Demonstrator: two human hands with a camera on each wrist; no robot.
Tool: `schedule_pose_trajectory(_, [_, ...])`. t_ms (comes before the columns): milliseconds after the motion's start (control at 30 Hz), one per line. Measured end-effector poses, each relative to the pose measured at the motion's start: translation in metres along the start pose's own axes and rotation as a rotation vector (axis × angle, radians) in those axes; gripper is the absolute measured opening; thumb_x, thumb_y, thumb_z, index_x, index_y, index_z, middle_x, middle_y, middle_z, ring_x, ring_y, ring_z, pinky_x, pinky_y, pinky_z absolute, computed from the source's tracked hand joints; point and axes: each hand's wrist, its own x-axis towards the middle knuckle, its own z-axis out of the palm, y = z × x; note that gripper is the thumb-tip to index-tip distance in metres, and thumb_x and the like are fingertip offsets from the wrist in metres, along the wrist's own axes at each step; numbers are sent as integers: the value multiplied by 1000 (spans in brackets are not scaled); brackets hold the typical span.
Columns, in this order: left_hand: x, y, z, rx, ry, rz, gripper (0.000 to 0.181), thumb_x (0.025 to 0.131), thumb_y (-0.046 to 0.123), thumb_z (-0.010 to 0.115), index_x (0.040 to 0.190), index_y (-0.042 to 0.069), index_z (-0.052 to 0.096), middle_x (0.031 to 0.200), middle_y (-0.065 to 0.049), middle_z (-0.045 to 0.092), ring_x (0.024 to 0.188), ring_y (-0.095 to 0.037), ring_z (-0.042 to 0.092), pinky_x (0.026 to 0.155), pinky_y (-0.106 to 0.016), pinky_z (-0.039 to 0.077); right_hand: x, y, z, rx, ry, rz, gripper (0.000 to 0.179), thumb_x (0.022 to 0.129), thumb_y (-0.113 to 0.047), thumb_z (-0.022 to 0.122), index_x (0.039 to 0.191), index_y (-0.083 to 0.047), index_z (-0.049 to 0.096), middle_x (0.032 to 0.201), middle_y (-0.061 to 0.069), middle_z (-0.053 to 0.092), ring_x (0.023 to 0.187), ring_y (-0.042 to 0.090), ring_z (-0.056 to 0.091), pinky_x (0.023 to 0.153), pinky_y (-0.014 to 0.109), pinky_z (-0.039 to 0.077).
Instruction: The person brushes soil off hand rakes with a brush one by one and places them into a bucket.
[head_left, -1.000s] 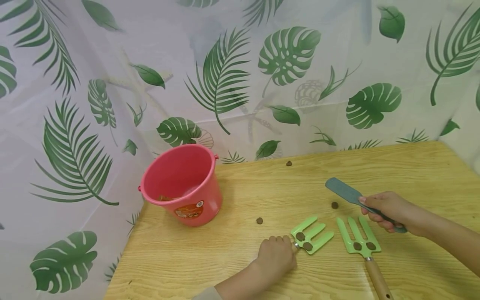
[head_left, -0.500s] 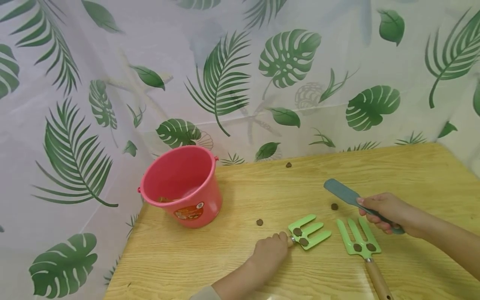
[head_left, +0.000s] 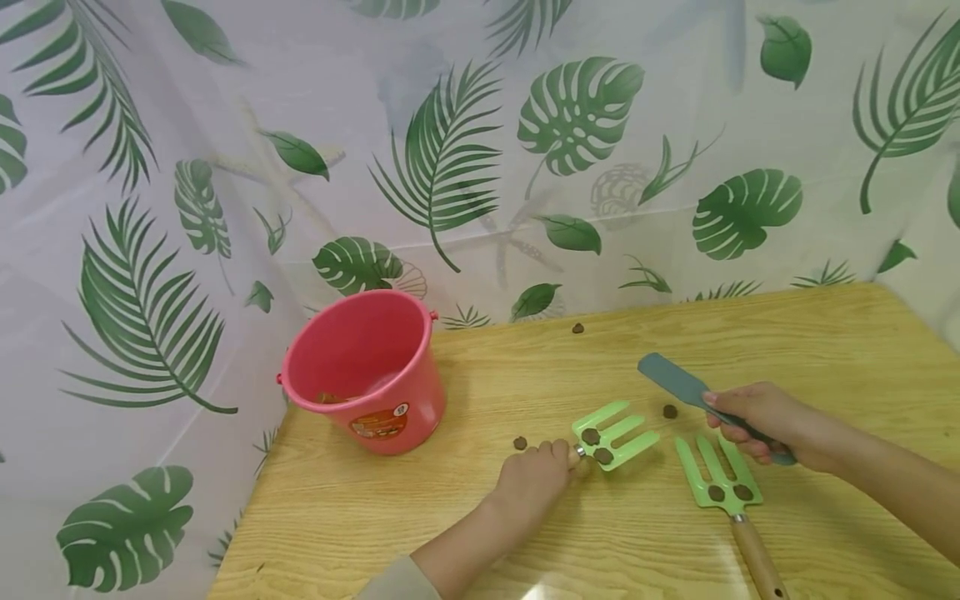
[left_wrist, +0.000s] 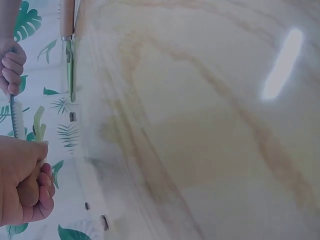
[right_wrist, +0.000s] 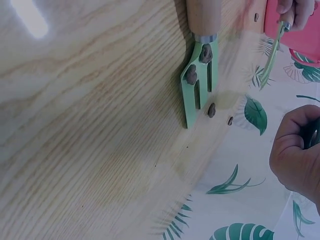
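Observation:
My left hand (head_left: 534, 482) grips the wooden handle of a green hand fork (head_left: 616, 435), held above the tabletop. Two dark brown lumps (head_left: 591, 437) lie on its head. In the left wrist view that hand (left_wrist: 25, 180) has its fingers curled round the handle. On the right, my right hand (head_left: 776, 425) holds a long blue-grey brush (head_left: 672, 379), whose row of pale bristles shows in the left wrist view. Beneath this hand a second green hand fork (head_left: 720, 479) rests on the table, also with two brown lumps (right_wrist: 205, 53) on it.
A red bucket (head_left: 431, 400) stands at the back left of the wooden table (head_left: 525, 375), with something brownish inside. Loose brown lumps lie near the back edge (head_left: 577, 328), beside the left hand (head_left: 520, 442) and below the brush (head_left: 670, 412). A leaf-printed sheet (head_left: 465, 167) hangs behind.
My left hand has raised the hand fork and shifted it up and slightly left, with the lumps still on it. The brush in my right hand has moved slightly left.

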Motion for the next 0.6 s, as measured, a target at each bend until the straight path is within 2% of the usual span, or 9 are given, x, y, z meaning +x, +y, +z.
schedule_pose_trajectory(133, [2, -3, -3, -13, 35, -4, 29, 97, 41, 49, 87, 13, 48, 62, 7, 38, 48, -3, 29, 36, -12, 25, 1, -4, 5, -5, -2, -2, 38, 102, -38, 36, 89, -5, 51, 58, -6, 40, 42, 4, 37, 43, 20, 35])
schedule_pose_trajectory(400, [4, -6, -5, 39, 76, 8, 30, 97, 43, 48, 85, 15, 49, 62, 8, 38, 47, -2, 29, 37, -11, 25, 8, -6, 15, 0, -21, -21, 39, 102, -38, 37, 88, -5, 52, 57, -7, 41, 42, 3, 36, 41, 18, 34])
schedule_pose_trajectory(600, [7, -6, -6, -1, 148, -17, 30, 96, 42, 50, 84, 15, 50, 60, 9, 40, 46, -1, 32, 37, -11, 25, 13, -9, 24, -5, -22, -33, 39, 102, -38, 37, 87, -6, 53, 56, -7, 40, 40, 3, 37, 41, 18, 34])
